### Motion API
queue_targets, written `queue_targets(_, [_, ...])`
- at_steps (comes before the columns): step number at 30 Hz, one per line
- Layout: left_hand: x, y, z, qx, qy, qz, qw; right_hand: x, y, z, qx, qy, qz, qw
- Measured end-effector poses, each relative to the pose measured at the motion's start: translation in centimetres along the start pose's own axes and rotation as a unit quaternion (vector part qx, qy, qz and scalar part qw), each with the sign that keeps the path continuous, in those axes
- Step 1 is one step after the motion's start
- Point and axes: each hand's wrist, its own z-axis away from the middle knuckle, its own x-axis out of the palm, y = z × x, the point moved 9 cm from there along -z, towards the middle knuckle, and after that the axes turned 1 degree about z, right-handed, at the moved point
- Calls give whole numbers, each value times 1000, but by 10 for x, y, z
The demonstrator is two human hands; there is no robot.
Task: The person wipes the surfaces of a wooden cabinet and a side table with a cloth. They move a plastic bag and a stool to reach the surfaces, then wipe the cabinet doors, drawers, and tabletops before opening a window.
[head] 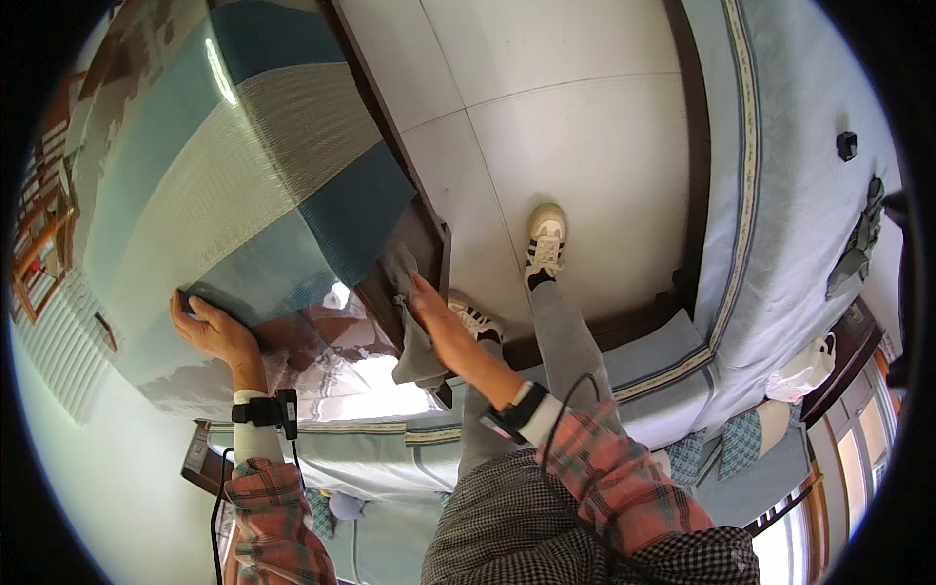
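My left hand (213, 338) is at the near corner of a striped teal, blue and beige table cover (256, 161). Its thumb and fingers close around a dark fold at the cover's edge. Beneath lies a glossy dark brown tabletop (307, 333), bared at the near end and bright with reflections. My right hand (461, 344) grips a grey cloth (420, 351) against the table's right edge, near its corner. Part of the cloth hangs down beside the edge, and some of it is hidden behind my fingers.
Pale floor tiles (570, 131) lie right of the table, with my shoes (546, 238) on them. A sofa with light blue covers (790, 205) runs along the right and near sides. On it are a small black object (847, 146) and a white bag (801, 373). Black cables (217, 504) hang from my wrists.
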Motion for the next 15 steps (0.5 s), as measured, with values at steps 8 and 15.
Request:
queue_targets(8, [1,-10,0,-3,-17,-5,1000,-14,28,-45,-153,46,234,959])
queue_targets(15, [2,-11,3,-7,-25,23,999,-58,92,-132,0,163,348,923])
